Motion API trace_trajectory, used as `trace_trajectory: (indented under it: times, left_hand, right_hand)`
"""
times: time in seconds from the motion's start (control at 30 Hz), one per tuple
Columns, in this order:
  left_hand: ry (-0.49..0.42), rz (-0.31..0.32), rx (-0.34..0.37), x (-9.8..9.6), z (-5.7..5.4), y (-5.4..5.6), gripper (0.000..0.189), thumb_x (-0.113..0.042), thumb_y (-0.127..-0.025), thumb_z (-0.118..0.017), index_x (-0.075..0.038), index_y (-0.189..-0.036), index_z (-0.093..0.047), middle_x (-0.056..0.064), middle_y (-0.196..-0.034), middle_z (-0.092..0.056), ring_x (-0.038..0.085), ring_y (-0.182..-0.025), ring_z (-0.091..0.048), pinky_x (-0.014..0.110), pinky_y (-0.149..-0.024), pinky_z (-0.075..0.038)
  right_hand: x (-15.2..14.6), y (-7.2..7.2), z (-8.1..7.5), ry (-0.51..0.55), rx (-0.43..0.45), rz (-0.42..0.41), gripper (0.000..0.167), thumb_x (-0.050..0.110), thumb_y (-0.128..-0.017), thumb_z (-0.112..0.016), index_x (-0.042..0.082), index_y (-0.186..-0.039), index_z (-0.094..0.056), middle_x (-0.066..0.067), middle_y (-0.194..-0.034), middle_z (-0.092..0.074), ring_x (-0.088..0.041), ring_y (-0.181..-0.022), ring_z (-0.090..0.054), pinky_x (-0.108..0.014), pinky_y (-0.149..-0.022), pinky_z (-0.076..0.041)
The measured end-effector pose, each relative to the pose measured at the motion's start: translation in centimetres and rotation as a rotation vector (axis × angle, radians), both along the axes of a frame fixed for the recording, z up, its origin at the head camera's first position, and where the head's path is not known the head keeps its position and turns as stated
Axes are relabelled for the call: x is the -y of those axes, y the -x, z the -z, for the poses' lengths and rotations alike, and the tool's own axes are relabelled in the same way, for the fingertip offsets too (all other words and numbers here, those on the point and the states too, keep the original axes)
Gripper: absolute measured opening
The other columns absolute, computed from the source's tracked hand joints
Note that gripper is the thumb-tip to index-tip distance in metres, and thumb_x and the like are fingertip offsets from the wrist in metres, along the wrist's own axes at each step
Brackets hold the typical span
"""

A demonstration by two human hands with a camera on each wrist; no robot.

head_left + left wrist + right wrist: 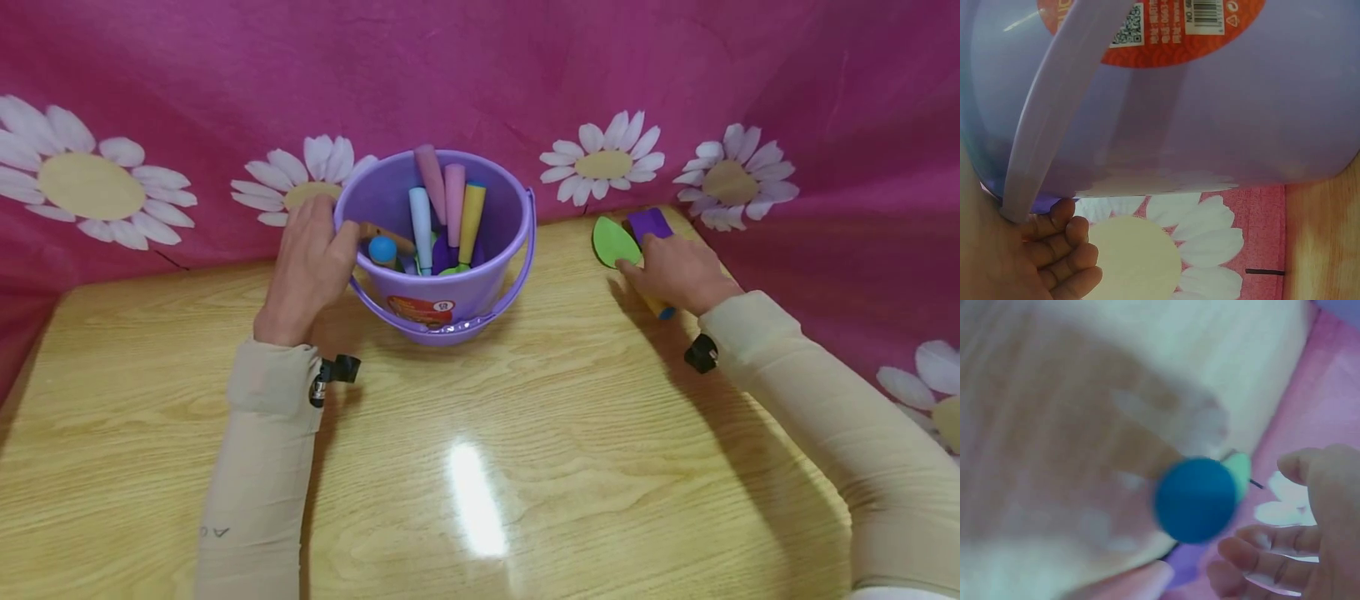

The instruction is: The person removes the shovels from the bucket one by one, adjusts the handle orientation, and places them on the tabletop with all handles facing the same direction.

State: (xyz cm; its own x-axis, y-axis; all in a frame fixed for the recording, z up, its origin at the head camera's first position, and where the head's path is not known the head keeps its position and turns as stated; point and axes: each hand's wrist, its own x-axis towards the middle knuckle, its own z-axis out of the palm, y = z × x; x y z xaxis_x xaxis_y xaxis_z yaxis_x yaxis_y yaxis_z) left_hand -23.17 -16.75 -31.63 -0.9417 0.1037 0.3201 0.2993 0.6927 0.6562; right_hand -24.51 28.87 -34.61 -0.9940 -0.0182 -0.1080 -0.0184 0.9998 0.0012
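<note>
A purple bucket (pixel 457 292) stands upright at the back of the table, its carrying handle hanging down in front. My left hand (pixel 306 267) grips its left rim, with the thumb at the inner edge; curled fingers (pixel 1066 275) show beside the wall in the left wrist view. At the right, my right hand (pixel 678 271) is over a toy trowel with a green leaf-shaped blade (pixel 615 242) and a yellow, blue-ended handle (pixel 665 312). The right wrist view shows the thumb and fingers (pixel 1279 540) spread, apart from the blue handle end (pixel 1196 500). A purple tool (pixel 648 223) lies beside the trowel.
Inside the bucket are several tools with light blue, pink and yellow handles (pixel 472 221), and one blue-ended handle (pixel 382 249). A pink cloth with white daisies (pixel 600 162) hangs behind and right of the wooden table (pixel 405 433).
</note>
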Motion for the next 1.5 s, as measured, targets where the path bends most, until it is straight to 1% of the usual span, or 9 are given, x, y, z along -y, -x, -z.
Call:
trace_trajectory:
  times: [0.13, 0.33, 0.5, 0.8, 0.93, 1.1, 1.23, 1.4, 1.5]
  left_hand:
    - [0.013, 0.009, -0.003, -0.2, 0.0, 0.2, 0.048, -0.031, -0.098, -0.034, 0.007, -0.120, -0.054, 0.023, -0.113, -0.054, 0.038, -0.112, -0.044, 0.049, -0.101, -0.034]
    - [0.041, 0.015, 0.006, -0.1, -0.2, 0.2, 0.049, -0.030, -0.098, -0.034, 0.008, -0.121, -0.053, 0.024, -0.117, -0.055, 0.040, -0.117, -0.044, 0.052, -0.105, -0.034]
    - [0.065, 0.018, 0.000, 0.2, -0.3, -0.1, 0.048, -0.030, -0.098, -0.035, 0.009, -0.120, -0.053, 0.025, -0.118, -0.055, 0.041, -0.120, -0.044, 0.053, -0.109, -0.032]
    - [0.111, 0.018, -0.011, 0.7, -0.3, -0.5, 0.043, -0.029, -0.098, -0.036, 0.008, -0.114, -0.053, 0.023, -0.104, -0.054, 0.040, -0.111, -0.045, 0.051, -0.101, -0.033]
    - [0.121, 0.024, -0.004, 0.5, -0.5, -0.3, 0.042, -0.028, -0.098, -0.037, 0.007, -0.112, -0.054, 0.023, -0.103, -0.054, 0.039, -0.108, -0.045, 0.049, -0.095, -0.033]
    - [0.144, 0.037, 0.048, 0.5, -0.8, -0.2, 0.042, -0.031, -0.098, -0.038, 0.005, -0.115, -0.053, 0.021, -0.104, -0.053, 0.036, -0.106, -0.045, 0.047, -0.090, -0.035]
    - [0.155, 0.044, 0.083, 0.8, -0.6, -0.6, 0.040, -0.031, -0.099, -0.040, 0.004, -0.115, -0.052, 0.020, -0.102, -0.053, 0.035, -0.105, -0.045, 0.046, -0.088, -0.036]
    - [0.137, 0.030, 0.066, 0.8, -0.4, -0.8, 0.040, -0.030, -0.098, -0.040, 0.004, -0.114, -0.053, 0.019, -0.100, -0.053, 0.035, -0.105, -0.046, 0.045, -0.090, -0.034]
    - [0.121, 0.034, 0.037, 0.5, -0.7, -0.3, 0.042, -0.033, -0.098, -0.040, 0.003, -0.116, -0.054, 0.019, -0.102, -0.054, 0.034, -0.106, -0.046, 0.045, -0.091, -0.035]
  right_hand:
    - [0.6, -0.1, -2.0, -0.023, -0.095, -0.054, 0.053, 0.053, -0.102, -0.047, 0.001, -0.093, -0.056, -0.021, -0.086, -0.061, -0.043, -0.078, -0.063, -0.051, -0.060, -0.051]
    - [2.7, -0.1, -5.3, -0.048, -0.281, -0.179, 0.043, 0.044, -0.103, -0.050, 0.005, -0.084, -0.050, -0.008, -0.066, -0.045, -0.029, -0.058, -0.050, -0.037, -0.047, -0.038]
    - [5.4, -0.3, -7.7, -0.015, -0.373, -0.266, 0.040, 0.040, -0.104, -0.048, 0.005, -0.083, -0.052, -0.008, -0.067, -0.049, -0.028, -0.058, -0.052, -0.036, -0.048, -0.037]
    - [9.9, -0.6, -10.0, -0.004, -0.515, -0.427, 0.035, 0.036, -0.102, -0.050, 0.003, -0.089, -0.057, -0.012, -0.075, -0.058, -0.033, -0.064, -0.059, -0.047, -0.051, -0.048]
    - [11.4, -0.7, -11.0, -0.006, -0.523, -0.476, 0.033, 0.033, -0.102, -0.050, 0.003, -0.092, -0.060, -0.013, -0.078, -0.060, -0.032, -0.069, -0.061, -0.046, -0.057, -0.052]
    - [13.4, -0.4, -11.6, -0.045, -0.482, -0.560, 0.035, 0.035, -0.101, -0.053, 0.002, -0.094, -0.062, -0.014, -0.085, -0.064, -0.033, -0.081, -0.064, -0.047, -0.070, -0.057]
    - [15.2, -0.2, -11.5, -0.064, -0.431, -0.691, 0.034, 0.034, -0.101, -0.056, 0.002, -0.101, -0.065, -0.014, -0.092, -0.065, -0.032, -0.087, -0.063, -0.046, -0.080, -0.057]
    - [16.9, 0.3, -11.4, -0.083, -0.426, -0.891, 0.028, 0.028, -0.100, -0.061, 0.002, -0.105, -0.067, -0.014, -0.092, -0.067, -0.033, -0.089, -0.062, -0.044, -0.082, -0.056]
    - [17.5, 0.7, -11.7, -0.111, -0.409, -0.935, 0.027, 0.028, -0.098, -0.066, 0.002, -0.106, -0.067, -0.015, -0.094, -0.068, -0.033, -0.091, -0.062, -0.044, -0.083, -0.054]
